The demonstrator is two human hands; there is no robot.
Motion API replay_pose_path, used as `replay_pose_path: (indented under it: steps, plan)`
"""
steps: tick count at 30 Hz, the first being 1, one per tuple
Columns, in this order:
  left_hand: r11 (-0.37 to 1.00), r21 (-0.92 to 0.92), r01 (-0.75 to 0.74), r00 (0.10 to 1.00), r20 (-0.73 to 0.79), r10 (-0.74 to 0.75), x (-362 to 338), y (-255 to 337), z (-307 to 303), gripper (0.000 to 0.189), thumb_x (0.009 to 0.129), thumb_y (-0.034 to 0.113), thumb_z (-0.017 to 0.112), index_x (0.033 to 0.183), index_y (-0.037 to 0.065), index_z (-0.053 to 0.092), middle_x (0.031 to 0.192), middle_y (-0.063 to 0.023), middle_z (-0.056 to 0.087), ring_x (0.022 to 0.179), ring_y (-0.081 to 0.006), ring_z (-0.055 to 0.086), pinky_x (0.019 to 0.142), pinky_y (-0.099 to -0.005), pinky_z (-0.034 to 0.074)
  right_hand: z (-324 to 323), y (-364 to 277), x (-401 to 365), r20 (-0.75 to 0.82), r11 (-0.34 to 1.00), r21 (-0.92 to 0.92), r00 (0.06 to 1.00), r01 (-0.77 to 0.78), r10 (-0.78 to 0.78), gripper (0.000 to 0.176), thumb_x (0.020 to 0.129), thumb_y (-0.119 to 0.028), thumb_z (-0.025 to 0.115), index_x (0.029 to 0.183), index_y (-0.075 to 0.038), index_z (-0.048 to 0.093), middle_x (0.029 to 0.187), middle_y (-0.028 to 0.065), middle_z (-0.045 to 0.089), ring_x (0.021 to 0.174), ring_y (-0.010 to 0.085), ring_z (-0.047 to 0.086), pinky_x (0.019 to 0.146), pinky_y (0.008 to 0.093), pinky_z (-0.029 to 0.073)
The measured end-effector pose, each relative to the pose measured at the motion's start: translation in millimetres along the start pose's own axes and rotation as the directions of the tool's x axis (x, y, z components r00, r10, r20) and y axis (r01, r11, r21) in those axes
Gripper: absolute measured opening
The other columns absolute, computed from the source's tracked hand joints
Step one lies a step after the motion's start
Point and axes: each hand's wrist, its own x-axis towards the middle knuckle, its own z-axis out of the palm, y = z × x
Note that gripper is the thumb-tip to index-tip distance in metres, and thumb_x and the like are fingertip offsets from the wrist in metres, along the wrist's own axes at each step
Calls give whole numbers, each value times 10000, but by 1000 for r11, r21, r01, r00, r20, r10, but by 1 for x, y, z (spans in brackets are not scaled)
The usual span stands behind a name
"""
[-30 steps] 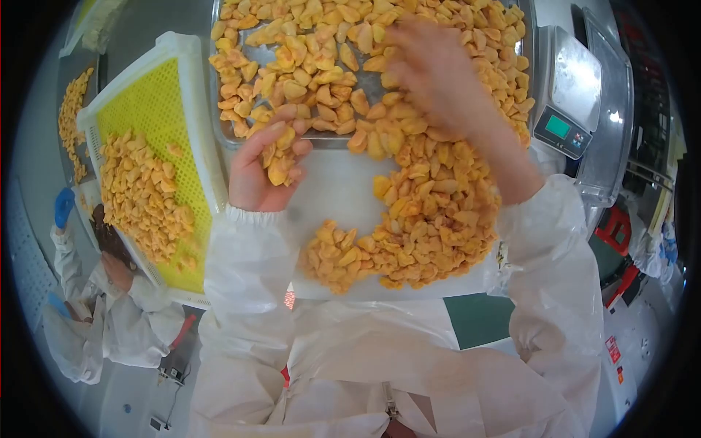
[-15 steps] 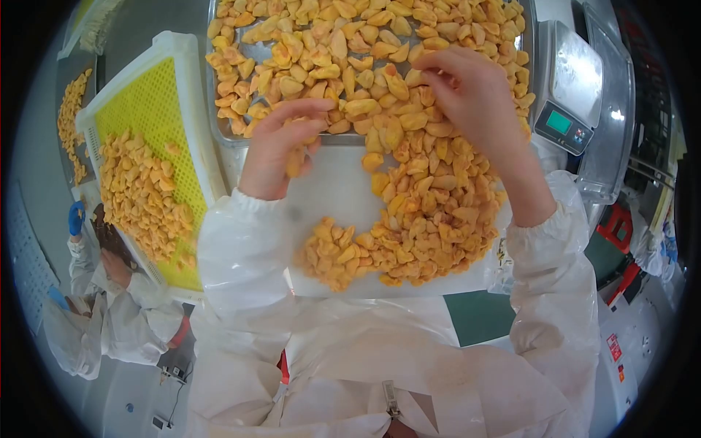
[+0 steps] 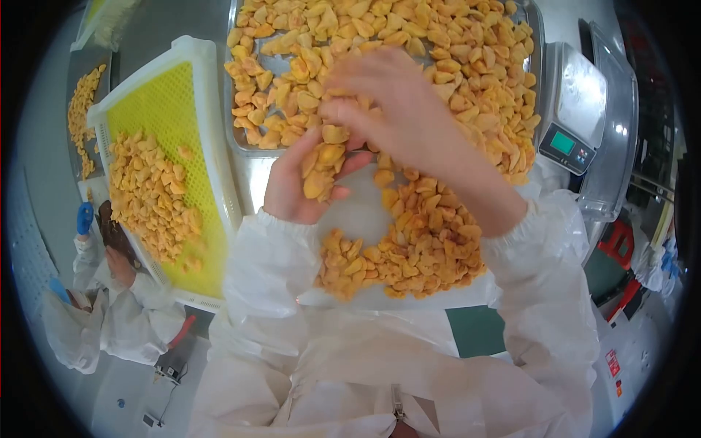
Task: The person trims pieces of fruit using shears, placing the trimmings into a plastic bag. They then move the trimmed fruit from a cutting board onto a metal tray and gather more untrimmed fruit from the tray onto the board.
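My left hand [image 3: 292, 191] is cupped palm up and holds a few orange-yellow fruit pieces [image 3: 321, 169] over the white board [image 3: 350, 212]. My right hand [image 3: 391, 102] reaches across from the right, fingers bent, touching the pieces at the tips of my left fingers. A metal tray [image 3: 239, 139] behind both hands is covered with the same fruit pieces [image 3: 438, 44]. A pile of pieces [image 3: 409, 248] lies on the board below my right forearm.
A yellow perforated tray with a white rim [image 3: 212, 146] holds more pieces at the left. A digital scale [image 3: 573, 109] stands at the right. Another person in white with blue gloves [image 3: 95, 292] crouches at the lower left.
My right hand has swung left from the tray's right part to meet my left hand. My left hand has turned palm up with pieces in it.
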Motion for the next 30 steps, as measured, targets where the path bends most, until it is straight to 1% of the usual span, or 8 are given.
replay_pose_path:
  steps: [5, 8, 14, 17, 19, 21, 26, 30]
  plan:
    - [989, -131, -73, 997, -13, 72, -5, 5, -24, 268, 962, 307, 518, 1184, 160, 549, 1094, -32, 603, 914, -173, 629, 513, -234, 440, 26, 75, 45, -253, 830, -557, 948, 22, -195, 343, 851, -409, 591, 1018, -128, 695, 1050, 58, 655, 1112, 296, 525, 975, 544, 332]
    - [975, -214, -64, 997, -58, 53, -7, 12, -39, 211, 958, 279, 527, 1107, 134, 560, 1049, -35, 605, 878, -168, 625, 499, -236, 433, 16, 36, 17, 92, 950, -308, 996, 45, -17, 311, 848, -385, 609, 963, -108, 692, 979, 51, 669, 1092, 275, 542, 974, 545, 332]
    - [967, -254, -31, 1000, -9, 29, 5, 13, -62, 199, 928, 227, 541, 1081, 100, 555, 1026, -40, 606, 832, -175, 614, 473, -244, 425, 0, 50, 46, -136, 934, -193, 951, -302, 279, 174, 867, -243, 629, 962, -106, 682, 914, 44, 663, 999, 223, 586, 854, 389, 465]
    - [980, -191, -49, 999, -26, 45, 3, 9, -53, 264, 916, 233, 538, 1146, 103, 550, 1021, -39, 606, 837, -177, 617, 484, -251, 435, 28, 67, 80, -330, 985, -156, 944, -80, 24, 141, 836, -240, 638, 896, -129, 700, 861, 52, 656, 896, 266, 596, 794, 373, 483]
    - [991, -128, -45, 998, -42, 40, -1, 11, -45, 329, 913, 257, 531, 1206, 108, 536, 1047, -41, 609, 871, -184, 622, 507, -253, 453, 29, 70, 102, -258, 887, -459, 948, 48, -185, 288, 914, -317, 582, 1011, -70, 694, 848, 66, 679, 822, 235, 632, 729, 349, 494]
    - [991, -122, -59, 998, -39, 55, -5, 16, -39, 383, 911, 272, 521, 1259, 111, 519, 1091, -46, 606, 927, -196, 625, 544, -260, 481, 31, 72, 108, -211, 840, -537, 954, 71, -215, 286, 912, -312, 581, 1020, -73, 695, 850, 66, 680, 822, 234, 631, 728, 353, 496]
    - [918, -343, -200, 980, -61, 191, -4, 29, -20, 449, 916, 291, 497, 1325, 107, 478, 1270, -82, 564, 1106, -250, 600, 677, -303, 560, 26, 15, 74, -65, 993, -100, 996, -62, 56, 168, 855, -187, 634, 1000, -120, 686, 998, 37, 660, 915, 253, 586, 820, 385, 491]
    - [863, -383, -329, 944, -112, 310, 11, 25, -32, 472, 926, 293, 487, 1356, 103, 450, 1331, -95, 533, 1141, -280, 584, 705, -330, 577, 35, 19, 58, -2, 977, -146, 987, 157, -159, 194, 829, -175, 650, 1012, -128, 691, 973, 46, 663, 926, 258, 576, 856, 381, 470]
